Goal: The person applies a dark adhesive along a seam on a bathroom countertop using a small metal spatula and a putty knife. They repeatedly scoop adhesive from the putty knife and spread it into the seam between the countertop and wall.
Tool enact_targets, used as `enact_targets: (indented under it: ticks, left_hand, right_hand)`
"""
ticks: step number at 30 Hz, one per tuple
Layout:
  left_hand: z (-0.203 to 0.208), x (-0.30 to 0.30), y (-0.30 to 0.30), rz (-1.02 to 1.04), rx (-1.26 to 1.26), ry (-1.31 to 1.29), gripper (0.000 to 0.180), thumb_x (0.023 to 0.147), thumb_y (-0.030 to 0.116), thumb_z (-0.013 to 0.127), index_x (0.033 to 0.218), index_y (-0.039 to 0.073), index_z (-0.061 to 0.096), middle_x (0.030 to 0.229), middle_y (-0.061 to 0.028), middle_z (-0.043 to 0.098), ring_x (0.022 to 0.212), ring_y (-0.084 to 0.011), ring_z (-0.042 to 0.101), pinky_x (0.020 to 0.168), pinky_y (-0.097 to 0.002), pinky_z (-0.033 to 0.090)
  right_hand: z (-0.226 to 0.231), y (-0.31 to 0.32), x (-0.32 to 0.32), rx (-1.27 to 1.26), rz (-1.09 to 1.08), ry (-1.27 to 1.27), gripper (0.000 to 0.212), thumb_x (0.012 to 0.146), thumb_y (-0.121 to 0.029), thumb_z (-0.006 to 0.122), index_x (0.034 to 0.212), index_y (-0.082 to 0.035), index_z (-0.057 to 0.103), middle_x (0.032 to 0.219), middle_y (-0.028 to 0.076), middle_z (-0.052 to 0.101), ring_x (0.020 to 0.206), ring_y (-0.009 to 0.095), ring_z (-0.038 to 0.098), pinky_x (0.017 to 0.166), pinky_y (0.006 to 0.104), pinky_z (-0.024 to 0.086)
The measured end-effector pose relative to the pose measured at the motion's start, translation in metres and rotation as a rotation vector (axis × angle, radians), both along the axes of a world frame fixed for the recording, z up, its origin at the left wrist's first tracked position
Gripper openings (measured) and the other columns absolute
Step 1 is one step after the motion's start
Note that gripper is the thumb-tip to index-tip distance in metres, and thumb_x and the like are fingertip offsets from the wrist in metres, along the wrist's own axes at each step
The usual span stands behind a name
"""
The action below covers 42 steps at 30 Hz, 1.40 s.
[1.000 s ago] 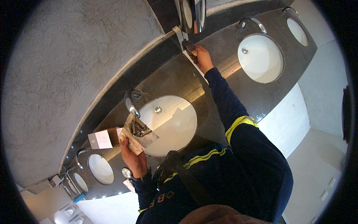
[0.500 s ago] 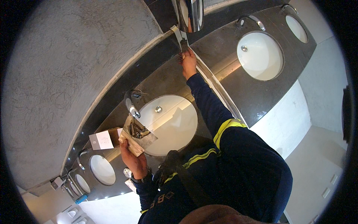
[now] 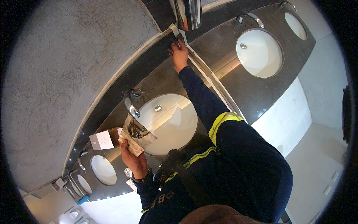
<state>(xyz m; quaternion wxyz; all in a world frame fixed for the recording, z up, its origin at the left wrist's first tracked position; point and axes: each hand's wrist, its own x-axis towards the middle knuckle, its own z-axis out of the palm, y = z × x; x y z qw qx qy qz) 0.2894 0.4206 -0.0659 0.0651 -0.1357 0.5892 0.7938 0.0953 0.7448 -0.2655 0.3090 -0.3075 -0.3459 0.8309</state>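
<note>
My left hand (image 3: 135, 161) is wrapped round the wooden edge of a flat metal plate (image 3: 148, 140), which carries a smear of dark, wet-looking paste (image 3: 135, 130). The plate hangs over the near left rim of a white oval basin (image 3: 175, 130), just below its chrome tap (image 3: 131, 104). Stretched far forward, my right hand (image 3: 180, 56) grips a small dark scraper-like blade (image 3: 179, 39). Its tip is at the corner where the dark wall border meets the pale strip (image 3: 174, 30); my fingers partly hide the tool.
A chrome cylinder (image 3: 192, 15) hangs beside the far corner. A pale-edged gap (image 3: 212, 78) crosses the dark counter (image 3: 231, 89). Another basin (image 3: 261, 56) lies to the right. An open box (image 3: 101, 141), a smaller basin (image 3: 103, 170) and a blue roller (image 3: 82, 199) are at left.
My right hand and forearm have shifted slightly left and farther up toward the corner with the scraper. My left hand holds the plate in nearly the same place.
</note>
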Motion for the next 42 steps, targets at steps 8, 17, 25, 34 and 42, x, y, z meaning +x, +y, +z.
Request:
enact_targets:
  ticks: [8,17,25,34,42]
  left_hand:
    - [-0.003,-0.001,-0.002,-0.088,0.129,-0.009,0.035,0.098,0.019,0.047,0.128,0.001,0.049,0.125,-0.0122,0.058,0.117,-0.0233,0.056,0.103,-0.0377,0.043]
    - [0.005,0.002,0.008,0.035,0.027,-0.027,0.034,0.098,0.019,0.047,0.128,0.001,0.049,0.122,-0.0098,0.059,0.114,-0.0208,0.057,0.099,-0.0345,0.045]
    - [0.013,-0.013,0.015,-0.086,-0.542,0.231,0.034,0.097,0.021,0.05,0.125,0.001,0.053,0.116,-0.0077,0.062,0.107,-0.0179,0.06,0.094,-0.0321,0.048]
    - [0.027,-0.031,0.049,-0.127,-0.004,0.11,0.032,0.097,0.015,0.047,0.127,0.003,0.052,0.119,-0.0091,0.059,0.11,-0.0189,0.059,0.096,-0.0321,0.046]
    - [0.019,-0.033,0.072,-0.324,-0.595,0.341,0.035,0.101,0.02,0.048,0.129,-0.001,0.05,0.122,-0.0116,0.057,0.11,-0.0194,0.057,0.096,-0.0295,0.043]
  right_hand:
    - [-0.014,0.011,0.031,0.035,0.277,0.077,0.053,0.095,-0.012,0.061,0.143,-0.001,0.042,0.105,0.01,0.061,0.076,0.015,0.065,0.06,0.0251,0.05]
    - [-0.042,0.055,0.069,0.9,0.05,-0.388,0.047,0.085,-0.012,0.068,0.131,-0.011,0.058,0.096,0.005,0.065,0.087,0.016,0.061,0.076,0.0288,0.048]
    - [0.122,0.045,0.157,1.067,0.833,0.138,0.04,0.085,-0.008,0.064,0.125,-0.008,0.06,0.113,0.006,0.063,0.105,0.012,0.056,0.09,0.0262,0.046]
    - [0.236,0.047,0.181,0.734,1.099,0.018,0.029,0.093,-0.008,0.058,0.122,-0.007,0.061,0.1,0.0,0.063,0.073,0.005,0.056,0.061,0.0189,0.044]
    - [0.234,0.04,0.173,1.007,1.095,-0.067,0.026,0.091,-0.014,0.064,0.115,-0.004,0.063,0.092,0.003,0.064,0.081,0.007,0.057,0.068,0.0231,0.046]
